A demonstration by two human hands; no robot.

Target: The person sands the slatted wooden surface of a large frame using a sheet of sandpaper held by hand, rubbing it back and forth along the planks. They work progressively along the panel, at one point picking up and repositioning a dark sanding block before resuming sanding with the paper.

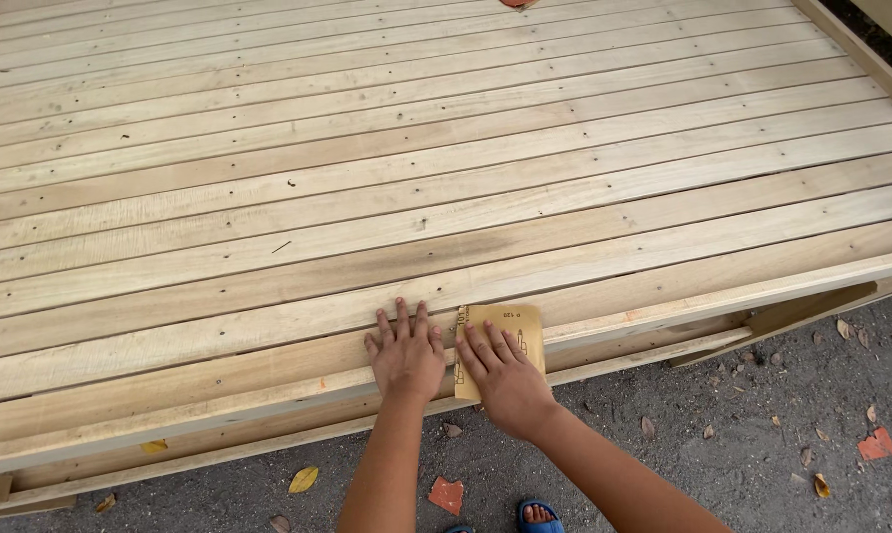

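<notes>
**Both hands flat at the near edge of a slatted wooden platform, right one on sandpaper**

My right hand (505, 380) lies palm down on a yellow-tan sheet of sandpaper (513, 331), fingers spread and pointing away from me, pressing it onto the wood, not gripping it. The sheet sits at the near edge of the wooden platform (446, 158), across the front slat and the edge rail (219, 405), with its lower end hanging just over the rail. The far part of the sheet shows beyond my fingertips; small dark print on it.

My left hand (404, 350) rests flat on bare wood just beside the right, fingers open and slightly apart, holding nothing. The two hands almost touch at the thumbs.

The platform is pale planks running left to right with narrow gaps and small nail marks. Below it is grey gritty ground (762, 434) with dry leaves (304, 480) and orange-red scraps (447, 494). My foot in a blue sandal (540, 515) shows at the bottom edge.
</notes>
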